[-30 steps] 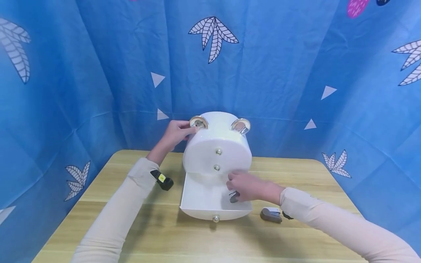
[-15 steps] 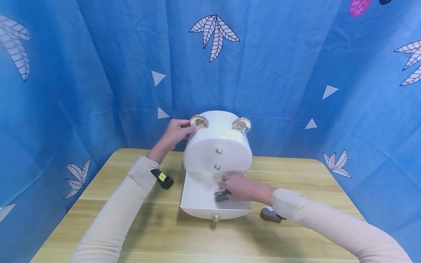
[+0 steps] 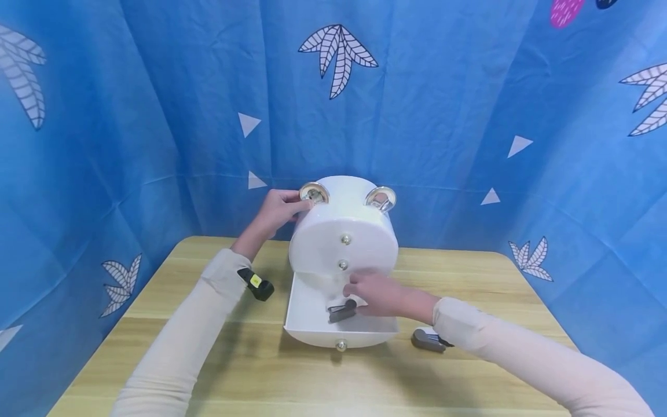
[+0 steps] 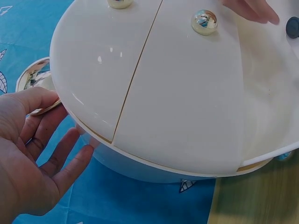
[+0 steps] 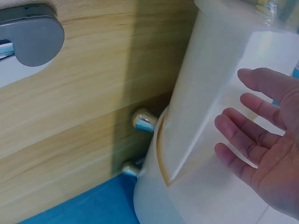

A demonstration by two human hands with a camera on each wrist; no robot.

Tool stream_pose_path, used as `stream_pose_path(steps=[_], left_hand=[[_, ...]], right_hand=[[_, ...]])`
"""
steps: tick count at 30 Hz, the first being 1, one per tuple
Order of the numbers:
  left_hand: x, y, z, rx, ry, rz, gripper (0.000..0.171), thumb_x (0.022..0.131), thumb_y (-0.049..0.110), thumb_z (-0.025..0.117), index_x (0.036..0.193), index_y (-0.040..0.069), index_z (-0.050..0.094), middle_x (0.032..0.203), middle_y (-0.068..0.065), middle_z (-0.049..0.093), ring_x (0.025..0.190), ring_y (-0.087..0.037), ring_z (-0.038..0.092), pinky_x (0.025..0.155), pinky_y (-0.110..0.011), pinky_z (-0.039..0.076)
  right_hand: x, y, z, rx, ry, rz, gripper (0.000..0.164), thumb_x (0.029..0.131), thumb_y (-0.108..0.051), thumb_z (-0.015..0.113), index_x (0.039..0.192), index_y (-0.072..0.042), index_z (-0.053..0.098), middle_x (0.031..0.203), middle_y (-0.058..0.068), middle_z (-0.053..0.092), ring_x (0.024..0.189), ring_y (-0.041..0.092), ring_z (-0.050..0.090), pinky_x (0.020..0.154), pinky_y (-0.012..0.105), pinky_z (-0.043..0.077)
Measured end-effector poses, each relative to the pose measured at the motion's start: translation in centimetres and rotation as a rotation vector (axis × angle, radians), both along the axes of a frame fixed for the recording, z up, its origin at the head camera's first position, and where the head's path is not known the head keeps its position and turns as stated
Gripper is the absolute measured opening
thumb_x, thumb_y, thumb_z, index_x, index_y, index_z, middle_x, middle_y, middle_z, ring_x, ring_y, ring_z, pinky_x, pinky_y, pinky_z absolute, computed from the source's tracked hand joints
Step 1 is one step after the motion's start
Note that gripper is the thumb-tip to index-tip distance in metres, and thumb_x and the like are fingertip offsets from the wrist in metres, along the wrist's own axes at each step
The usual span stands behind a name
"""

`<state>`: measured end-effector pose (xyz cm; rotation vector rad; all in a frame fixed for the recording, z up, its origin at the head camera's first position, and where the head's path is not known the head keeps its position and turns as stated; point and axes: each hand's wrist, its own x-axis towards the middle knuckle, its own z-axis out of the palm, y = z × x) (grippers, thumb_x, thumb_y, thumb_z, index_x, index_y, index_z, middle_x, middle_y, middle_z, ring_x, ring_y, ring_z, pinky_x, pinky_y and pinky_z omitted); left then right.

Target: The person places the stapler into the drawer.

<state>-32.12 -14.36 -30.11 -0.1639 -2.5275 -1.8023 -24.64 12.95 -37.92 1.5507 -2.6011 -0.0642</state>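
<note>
A white rounded drawer box (image 3: 344,202) with two shiny ears stands on the table, its bottom drawer (image 3: 307,313) pulled out. My left hand (image 3: 278,213) pinches the box's left ear (image 3: 315,193) between thumb and fingers. In the left wrist view, the lower fingers rest loosely by the box's side. A grey stapler (image 3: 342,311) lies in the drawer. Just right of it my right hand (image 3: 377,294) hovers over the drawer. In the right wrist view, that hand (image 5: 266,135) has loosely spread fingers and holds nothing.
A second grey stapler (image 3: 428,340) lies on the wooden table (image 3: 234,370), right of the drawer and under the right wrist. Silver knobs (image 3: 341,346) stick out from the fronts. A blue patterned curtain (image 3: 443,116) surrounds the table at back and sides.
My right hand has moved left within the drawer and let go of the stapler, which now lies farther left on the drawer floor. My left hand stays on the ear.
</note>
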Motion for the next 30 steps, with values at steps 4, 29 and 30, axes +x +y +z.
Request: stream_pose_path(steps=[4, 29, 30], left_hand=[[-0.1, 0.1, 0.0, -0.003, 0.004, -0.005, 0.040, 0.096, 0.024, 0.070, 0.131, 0.005, 0.068, 0.135, -0.016, 0.066, 0.125, -0.031, 0.061, 0.101, -0.050, 0.056], [0.0, 0.1, 0.1, -0.005, -0.007, 0.011, 0.039, 0.097, 0.023, 0.070, 0.130, 0.004, 0.068, 0.136, -0.017, 0.066, 0.128, -0.031, 0.060, 0.103, -0.051, 0.055], [0.0, 0.1, 0.1, -0.005, -0.007, 0.011, 0.039, 0.097, 0.023, 0.070, 0.131, 0.004, 0.068, 0.136, -0.016, 0.066, 0.128, -0.031, 0.060, 0.103, -0.051, 0.055]], right_hand=[[0.3, 1.1, 0.9, -0.054, -0.024, -0.022, 0.032, 0.077, -0.017, 0.086, 0.105, -0.012, 0.074, 0.095, 0.003, 0.067, 0.085, 0.018, 0.063, 0.078, 0.031, 0.054], [2.4, 12.4, 2.0, -0.031, -0.242, -0.224, 0.032, 0.074, -0.019, 0.087, 0.102, -0.011, 0.074, 0.103, 0.003, 0.073, 0.093, 0.024, 0.070, 0.080, 0.039, 0.059], [2.5, 12.6, 1.7, -0.029, -0.239, -0.221, 0.032, 0.074, -0.020, 0.088, 0.102, -0.011, 0.074, 0.102, 0.002, 0.073, 0.092, 0.023, 0.069, 0.079, 0.039, 0.059]])
